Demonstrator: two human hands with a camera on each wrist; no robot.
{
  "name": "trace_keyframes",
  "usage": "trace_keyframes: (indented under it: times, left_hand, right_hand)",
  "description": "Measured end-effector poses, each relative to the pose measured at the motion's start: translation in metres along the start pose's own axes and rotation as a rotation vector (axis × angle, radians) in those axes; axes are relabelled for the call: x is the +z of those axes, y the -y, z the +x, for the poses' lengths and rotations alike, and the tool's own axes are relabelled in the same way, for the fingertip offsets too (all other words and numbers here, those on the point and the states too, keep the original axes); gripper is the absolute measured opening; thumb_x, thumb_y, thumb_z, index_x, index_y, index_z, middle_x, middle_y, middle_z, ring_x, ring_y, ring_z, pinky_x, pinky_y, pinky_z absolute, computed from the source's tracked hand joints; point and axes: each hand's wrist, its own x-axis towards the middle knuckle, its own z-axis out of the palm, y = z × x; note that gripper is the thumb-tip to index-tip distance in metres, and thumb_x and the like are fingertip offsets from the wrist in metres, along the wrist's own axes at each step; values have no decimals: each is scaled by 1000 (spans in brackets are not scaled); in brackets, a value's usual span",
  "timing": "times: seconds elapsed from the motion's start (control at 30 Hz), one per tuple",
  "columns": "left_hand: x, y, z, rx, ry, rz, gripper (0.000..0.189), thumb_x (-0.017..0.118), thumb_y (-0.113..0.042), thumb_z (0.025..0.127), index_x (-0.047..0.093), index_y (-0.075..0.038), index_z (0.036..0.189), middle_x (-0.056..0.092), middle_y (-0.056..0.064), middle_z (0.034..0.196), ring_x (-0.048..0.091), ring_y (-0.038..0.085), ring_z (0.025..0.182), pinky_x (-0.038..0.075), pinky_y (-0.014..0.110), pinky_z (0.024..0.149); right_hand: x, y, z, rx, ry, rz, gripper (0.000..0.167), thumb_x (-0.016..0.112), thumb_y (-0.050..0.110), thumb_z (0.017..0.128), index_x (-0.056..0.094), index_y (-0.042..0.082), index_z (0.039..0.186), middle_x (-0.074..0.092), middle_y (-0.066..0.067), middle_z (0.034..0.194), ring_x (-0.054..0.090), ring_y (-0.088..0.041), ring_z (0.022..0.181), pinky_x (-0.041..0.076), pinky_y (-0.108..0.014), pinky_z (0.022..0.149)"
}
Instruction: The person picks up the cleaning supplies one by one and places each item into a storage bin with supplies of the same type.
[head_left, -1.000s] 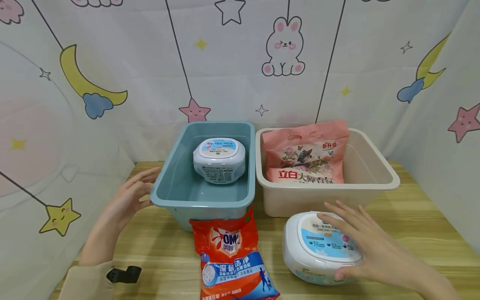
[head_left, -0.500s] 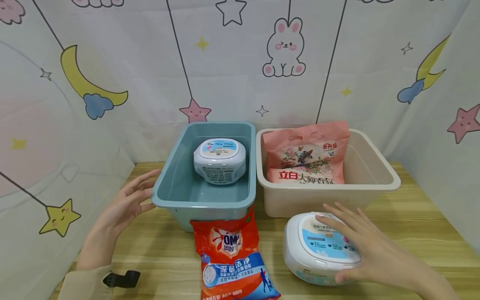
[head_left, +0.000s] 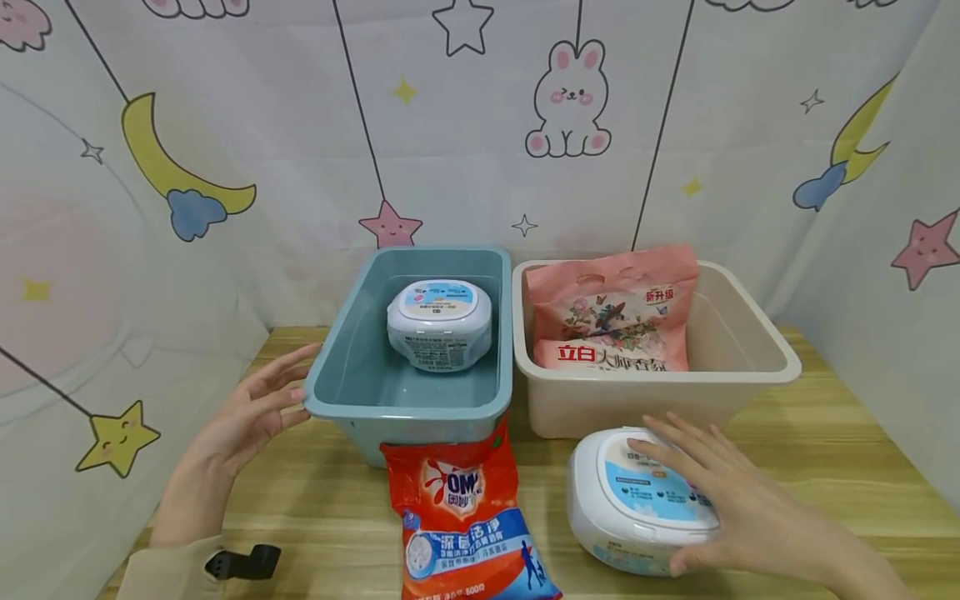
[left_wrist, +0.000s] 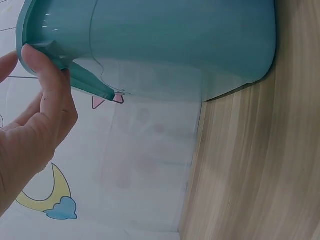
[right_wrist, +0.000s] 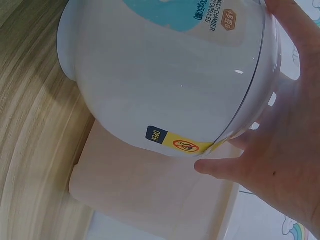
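Observation:
My right hand (head_left: 738,500) is spread over the right end of a white tub of laundry capsules (head_left: 637,533) with a blue label, which stands on the table. Its thumb lies at the tub's near side, its fingers across the lid. In the right wrist view one finger sits just beyond the tub's (right_wrist: 165,85) far corner, by the "OPEN" tag. My left hand (head_left: 251,417) touches the rim of the blue-green bin (head_left: 408,408) with lightly bent fingers; in the left wrist view a fingertip rests at that rim. A second capsule tub (head_left: 438,333) stands inside this bin.
A red bag of washing powder (head_left: 457,525) lies in front of the blue-green bin. The beige bin (head_left: 637,404) beside it holds a pink bag (head_left: 611,308). Behind everything hangs a cartoon-printed cloth (head_left: 450,125); the table (head_left: 825,450) is wood-patterned.
My right hand has edged slightly left over the tub, which has stayed in place. The left hand remains by the rim with only a slight shift of its fingers.

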Motion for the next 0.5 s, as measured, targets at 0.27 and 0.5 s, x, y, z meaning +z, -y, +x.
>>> trace_keyframes:
  times: [0.27, 0.5]
  left_hand:
    - [-2, 1, 1, 9, 4, 25, 53, 42, 0, 99, 36, -16, 149, 51, -2, 127, 65, 10, 101, 56, 27, 82]
    - [-2, 3, 1, 25, 13, 15, 54, 42, 2, 99, 36, -16, 149, 53, -3, 127, 65, 11, 105, 55, 27, 85]
  right_hand:
    - [-1, 2, 0, 2, 2, 5, 111, 76, 67, 56, 35, 23, 149, 22, 1, 160, -4, -1, 149, -12, -10, 114]
    - [0, 6, -2, 134, 54, 46, 108, 73, 72, 58, 31, 34, 149, 22, 4, 159, 9, -7, 146, 26, -45, 115]
